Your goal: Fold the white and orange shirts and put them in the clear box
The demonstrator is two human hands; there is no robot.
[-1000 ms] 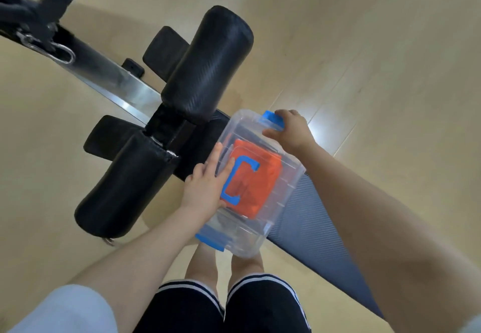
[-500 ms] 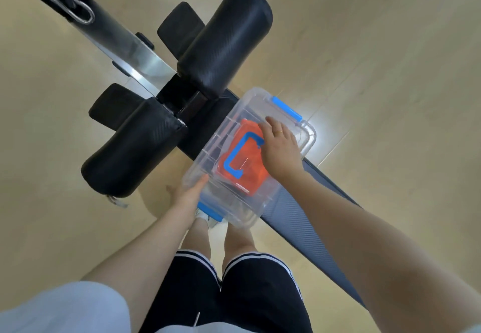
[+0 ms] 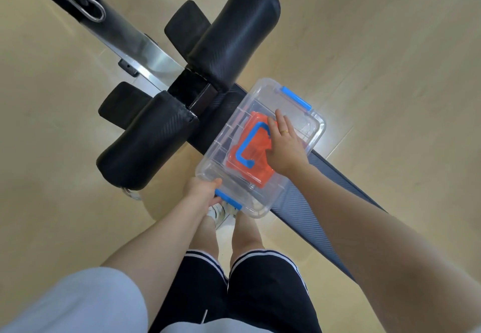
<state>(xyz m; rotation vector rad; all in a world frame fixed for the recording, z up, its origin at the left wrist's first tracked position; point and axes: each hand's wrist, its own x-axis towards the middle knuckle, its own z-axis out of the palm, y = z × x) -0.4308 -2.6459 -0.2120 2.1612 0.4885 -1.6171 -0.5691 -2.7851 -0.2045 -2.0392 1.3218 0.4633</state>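
Observation:
The clear box lies on the dark bench pad with its lid on, a blue handle on top and blue latches at both ends. A folded orange shirt shows through the lid. No white shirt can be made out. My right hand rests flat on the lid, fingers straight, beside the blue handle. My left hand is at the near end of the box, its fingers against the near blue latch; the fingertips are hidden under the rim.
The box sits on a black exercise bench with two padded rollers and a metal bar running to the upper left. Pale wooden floor surrounds it. My legs and white shoes stand just below the box.
My left hand slid from the lid down to the near latch end. My right hand left the far latch and came to rest flat on the lid.

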